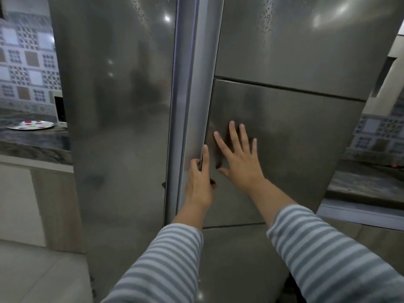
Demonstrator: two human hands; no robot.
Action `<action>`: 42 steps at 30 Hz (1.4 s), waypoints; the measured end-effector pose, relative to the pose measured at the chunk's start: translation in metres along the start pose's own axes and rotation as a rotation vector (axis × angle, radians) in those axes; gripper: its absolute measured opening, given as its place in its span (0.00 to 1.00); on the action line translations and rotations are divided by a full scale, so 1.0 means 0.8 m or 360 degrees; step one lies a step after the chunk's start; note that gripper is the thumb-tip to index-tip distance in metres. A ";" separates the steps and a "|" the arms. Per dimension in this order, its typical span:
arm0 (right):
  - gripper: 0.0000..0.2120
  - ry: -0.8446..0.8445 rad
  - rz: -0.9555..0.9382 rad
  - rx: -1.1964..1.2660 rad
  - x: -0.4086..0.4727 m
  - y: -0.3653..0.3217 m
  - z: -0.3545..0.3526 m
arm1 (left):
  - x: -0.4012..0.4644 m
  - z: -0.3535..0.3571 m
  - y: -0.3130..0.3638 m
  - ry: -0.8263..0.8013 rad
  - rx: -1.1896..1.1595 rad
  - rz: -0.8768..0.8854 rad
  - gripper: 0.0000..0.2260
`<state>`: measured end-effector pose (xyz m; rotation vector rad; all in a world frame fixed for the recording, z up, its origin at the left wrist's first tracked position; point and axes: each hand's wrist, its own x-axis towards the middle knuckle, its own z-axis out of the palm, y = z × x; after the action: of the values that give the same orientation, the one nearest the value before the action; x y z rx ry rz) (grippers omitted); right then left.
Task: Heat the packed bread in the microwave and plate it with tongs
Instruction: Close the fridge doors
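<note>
A tall steel two-door fridge [122, 127] fills the view in front of me. My left hand [200, 182] is curled around the left edge of the small panel door [295, 138] set in the right fridge door, fingers hooked behind that edge. My right hand [238, 158] lies flat on the panel with its fingers spread and holds nothing. A white plate [31, 125] with coloured dots sits on the counter at the far left. No bread, microwave or tongs are in view.
A dark stone counter [32, 143] runs to the left of the fridge, with pale cabinets [21, 204] below it and patterned wall tiles behind. Another counter [367, 182] shows at the right. Light floor lies at the bottom left.
</note>
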<state>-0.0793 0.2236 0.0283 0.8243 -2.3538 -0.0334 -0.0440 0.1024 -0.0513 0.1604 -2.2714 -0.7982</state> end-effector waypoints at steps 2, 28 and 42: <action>0.53 -0.0020 0.0029 -0.0044 0.018 -0.002 0.013 | 0.016 0.005 -0.011 -0.0015 0.0129 -0.0001 0.56; 0.53 -0.0110 0.0183 -0.0182 0.120 -0.006 0.091 | 0.134 0.038 -0.075 -0.0271 0.0071 -0.0055 0.56; 0.24 -0.0766 -0.0189 0.0436 0.011 -0.143 0.085 | -0.054 -0.122 -0.157 -0.0707 0.0683 -0.0656 0.47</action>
<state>-0.0604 0.1146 -0.0466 1.1980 -2.7955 0.0476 0.0390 -0.0330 -0.0964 0.7322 -2.8633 -0.5697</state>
